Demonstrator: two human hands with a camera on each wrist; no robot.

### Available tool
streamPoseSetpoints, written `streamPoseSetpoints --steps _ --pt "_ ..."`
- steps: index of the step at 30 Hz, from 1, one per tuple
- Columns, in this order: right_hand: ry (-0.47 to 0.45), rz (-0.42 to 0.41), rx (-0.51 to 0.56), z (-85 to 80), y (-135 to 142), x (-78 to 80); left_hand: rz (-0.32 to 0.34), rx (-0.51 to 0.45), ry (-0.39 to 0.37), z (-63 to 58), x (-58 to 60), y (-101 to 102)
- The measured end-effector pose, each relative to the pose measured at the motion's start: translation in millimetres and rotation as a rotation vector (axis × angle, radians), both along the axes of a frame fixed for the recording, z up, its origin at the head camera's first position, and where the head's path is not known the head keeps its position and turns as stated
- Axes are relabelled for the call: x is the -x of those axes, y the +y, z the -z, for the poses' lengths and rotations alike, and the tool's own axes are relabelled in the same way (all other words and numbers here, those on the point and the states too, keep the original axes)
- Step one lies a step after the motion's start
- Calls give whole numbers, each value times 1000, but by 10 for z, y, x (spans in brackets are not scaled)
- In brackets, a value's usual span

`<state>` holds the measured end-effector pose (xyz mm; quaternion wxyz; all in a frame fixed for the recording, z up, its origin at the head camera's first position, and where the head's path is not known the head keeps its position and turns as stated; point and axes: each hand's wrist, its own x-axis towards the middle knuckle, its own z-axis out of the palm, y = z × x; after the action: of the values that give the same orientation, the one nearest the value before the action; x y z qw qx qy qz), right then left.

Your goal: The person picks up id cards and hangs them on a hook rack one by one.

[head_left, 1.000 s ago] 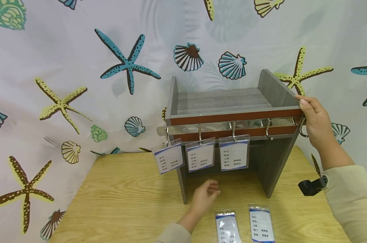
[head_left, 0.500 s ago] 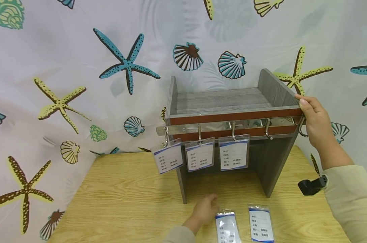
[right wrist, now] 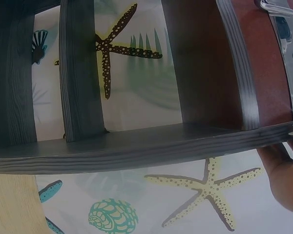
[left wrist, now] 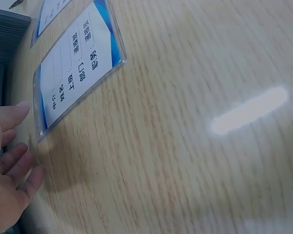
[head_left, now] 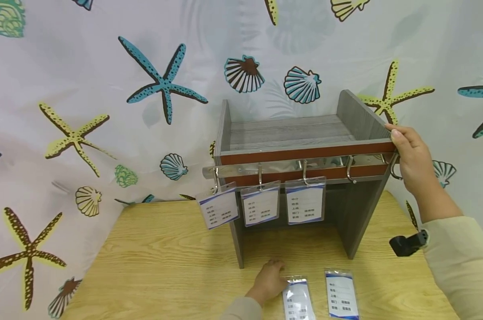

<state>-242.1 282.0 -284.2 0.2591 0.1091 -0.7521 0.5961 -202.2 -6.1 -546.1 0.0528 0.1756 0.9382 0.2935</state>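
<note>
My left hand point(head_left: 268, 281) is low over the table, right at the top edge of a clear-sleeved name badge point(head_left: 298, 300) lying flat. In the left wrist view its fingers are loosely spread, the thumb close to that badge's edge. A second name badge point(head_left: 342, 295) lies to the right. My right hand point(head_left: 419, 166) grips the upper right front corner of a grey wooden shelf point(head_left: 359, 218). Across the shelf's front runs a metal hook rail point(head_left: 241, 171). From its three left hooks hang a tilted badge point(head_left: 219, 206), a middle badge point(head_left: 261, 204) and a third badge point(head_left: 305, 202).
Further right on the rail are a bare hook point(head_left: 350, 169) and an end hook point(head_left: 394, 166) beside my right hand. The shelf stands on a wood-grain table point(head_left: 157, 253). Behind it hangs a white cloth point(head_left: 209, 26) printed with starfish and shells.
My left hand has moved down from before the shelf's opening to the upper edge of the nearer left badge on the table. My right hand keeps its grip on the shelf corner.
</note>
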Motion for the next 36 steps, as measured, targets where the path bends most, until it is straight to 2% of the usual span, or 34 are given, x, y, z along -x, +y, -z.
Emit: streamPoseSetpoints --steps 11,22,36 --pt "-4 17 -34 9 5 6 -6 122 23 115 17 61" --pt "-37 59 -70 10 23 -3 5 236 104 103 -10 98" --pt "-32 42 -58 20 24 10 -19 293 106 120 -34 130"
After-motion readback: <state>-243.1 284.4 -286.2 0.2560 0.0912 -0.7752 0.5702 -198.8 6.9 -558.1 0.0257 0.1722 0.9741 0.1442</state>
